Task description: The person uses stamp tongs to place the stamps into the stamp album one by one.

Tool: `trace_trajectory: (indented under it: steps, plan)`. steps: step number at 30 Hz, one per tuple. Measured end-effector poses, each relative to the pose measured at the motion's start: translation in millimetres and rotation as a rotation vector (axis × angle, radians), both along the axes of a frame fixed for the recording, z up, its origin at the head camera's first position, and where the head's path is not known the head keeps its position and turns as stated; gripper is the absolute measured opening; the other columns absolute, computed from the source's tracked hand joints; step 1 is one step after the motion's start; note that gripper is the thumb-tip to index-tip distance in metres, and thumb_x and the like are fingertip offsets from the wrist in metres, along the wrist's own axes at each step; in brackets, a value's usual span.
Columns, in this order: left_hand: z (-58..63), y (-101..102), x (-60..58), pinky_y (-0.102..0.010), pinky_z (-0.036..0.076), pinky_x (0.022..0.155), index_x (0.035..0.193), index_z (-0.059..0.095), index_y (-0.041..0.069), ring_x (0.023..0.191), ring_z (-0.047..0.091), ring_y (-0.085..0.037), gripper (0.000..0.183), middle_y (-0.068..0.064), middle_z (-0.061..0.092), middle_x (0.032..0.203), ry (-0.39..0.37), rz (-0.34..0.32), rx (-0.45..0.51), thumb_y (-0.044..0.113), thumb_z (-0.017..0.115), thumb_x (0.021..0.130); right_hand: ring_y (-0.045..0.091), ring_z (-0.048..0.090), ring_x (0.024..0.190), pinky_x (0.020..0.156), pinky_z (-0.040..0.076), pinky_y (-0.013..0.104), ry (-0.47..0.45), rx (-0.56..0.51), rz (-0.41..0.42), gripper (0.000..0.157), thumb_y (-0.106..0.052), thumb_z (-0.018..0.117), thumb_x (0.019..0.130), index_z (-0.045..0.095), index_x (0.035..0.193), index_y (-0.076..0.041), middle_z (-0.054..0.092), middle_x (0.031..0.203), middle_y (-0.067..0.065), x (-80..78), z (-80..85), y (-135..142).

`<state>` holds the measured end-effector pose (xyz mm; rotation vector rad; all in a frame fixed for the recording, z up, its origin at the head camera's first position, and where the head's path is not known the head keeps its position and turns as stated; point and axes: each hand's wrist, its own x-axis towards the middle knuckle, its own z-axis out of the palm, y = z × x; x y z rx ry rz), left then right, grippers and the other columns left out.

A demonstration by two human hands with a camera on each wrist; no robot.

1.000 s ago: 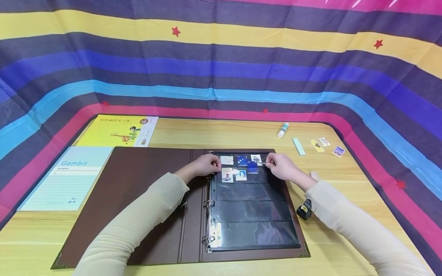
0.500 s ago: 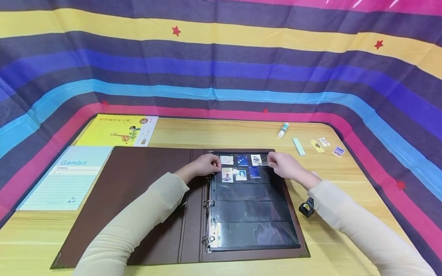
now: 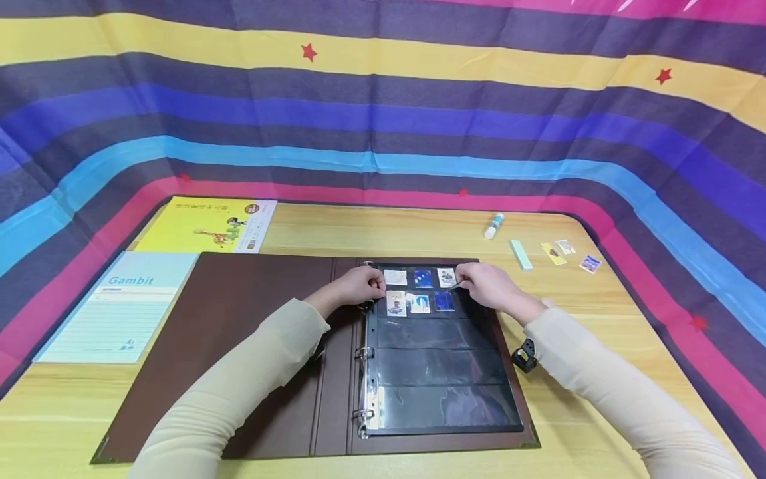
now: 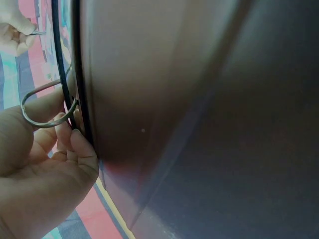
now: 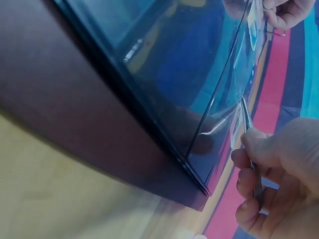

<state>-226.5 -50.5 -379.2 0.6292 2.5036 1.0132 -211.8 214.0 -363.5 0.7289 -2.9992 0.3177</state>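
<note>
Right hand point(image 3: 487, 286) pinches metal tweezers point(image 5: 246, 113) between thumb and fingers, tips at clear plastic point(image 5: 222, 121) beside dark-blue stamp point(image 3: 445, 301); whether tips grip stamp, cannot tell. Left hand point(image 3: 362, 285), fingers curled, pinches far-left edge of black album page point(image 3: 441, 366) beside metal ring point(image 4: 48, 125). Dark-blue stamp lies at right end of nearer of two three-stamp rows point(image 3: 419, 304), on page's far part. Brown binder point(image 3: 251, 279) spreads open on wooden table point(image 3: 371, 226). Far right: glue stick point(image 3: 494, 225), pale-green block point(image 3: 520, 255), three loose stamps point(image 3: 590, 264). Far left: yellow book point(image 3: 185, 229), notepad point(image 3: 120, 319).
</note>
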Motion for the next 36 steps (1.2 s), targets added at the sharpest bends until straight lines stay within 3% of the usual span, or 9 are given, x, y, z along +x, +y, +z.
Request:
trace_trajectory:
  steps: [15, 21, 25, 30, 36]
  plan:
    - [1.2, 0.2, 0.5, -0.023, 0.034, 0.058, 0.073, 0.053, 0.006, 0.056, 0.039, -0.012, 0.005, 0.0, 0.041, 0.06, 0.025, -0.02, 0.002, 0.006, 0.055, 0.077, 0.015, 0.039, 0.056, 0.051, 0.031, 0.028, -0.074, 0.014, 0.04, 0.014, -0.002, 0.054, 0.076, 0.048, 0.069, -0.013, 0.045, 0.062, -0.003, -1.6, 4.3, 4.7]
    - [-0.3, 1.8, 0.6, -0.024, 0.035, 0.057, 0.073, 0.053, 0.006, 0.054, 0.039, -0.012, 0.005, 0.0, 0.041, 0.059, 0.011, -0.005, -0.007, 0.007, 0.054, 0.078, 0.016, 0.044, 0.06, 0.055, 0.036, 0.032, -0.064, -0.037, -0.039, 0.005, -0.005, 0.053, 0.078, 0.05, 0.075, -0.009, 0.049, 0.066, 0.0, -1.7, 13.2, 20.4]
    - [-2.2, 1.5, 0.5, -0.024, 0.036, 0.057, 0.072, 0.053, 0.008, 0.054, 0.04, -0.013, 0.006, 0.0, 0.042, 0.059, -0.011, 0.023, -0.026, 0.008, 0.054, 0.079, 0.023, 0.051, 0.071, 0.063, 0.04, 0.037, -0.065, -0.136, -0.082, 0.003, -0.005, 0.052, 0.079, 0.051, 0.082, -0.003, 0.055, 0.076, 0.008, -1.1, 22.3, 42.5]
    - [-2.1, 1.2, -0.4, -0.025, 0.037, 0.059, 0.073, 0.054, 0.008, 0.057, 0.042, -0.014, 0.006, -0.001, 0.043, 0.061, -0.002, 0.022, -0.016, 0.009, 0.055, 0.078, 0.032, 0.051, 0.079, 0.067, 0.039, 0.043, -0.054, -0.21, -0.216, 0.011, -0.007, 0.047, 0.083, 0.048, 0.09, 0.001, 0.053, 0.087, 0.018, -5.6, 31.6, 92.1]
    - [-2.7, 1.3, 0.1, -0.024, 0.037, 0.056, 0.073, 0.054, 0.007, 0.056, 0.043, -0.014, 0.005, -0.002, 0.044, 0.062, -0.025, 0.028, -0.002, 0.008, 0.054, 0.079, 0.036, 0.046, 0.079, 0.063, 0.035, 0.044, -0.027, -0.192, -0.502, 0.021, -0.015, 0.045, 0.084, 0.047, 0.092, 0.004, 0.051, 0.087, 0.023, -5.2, 31.8, 160.1]
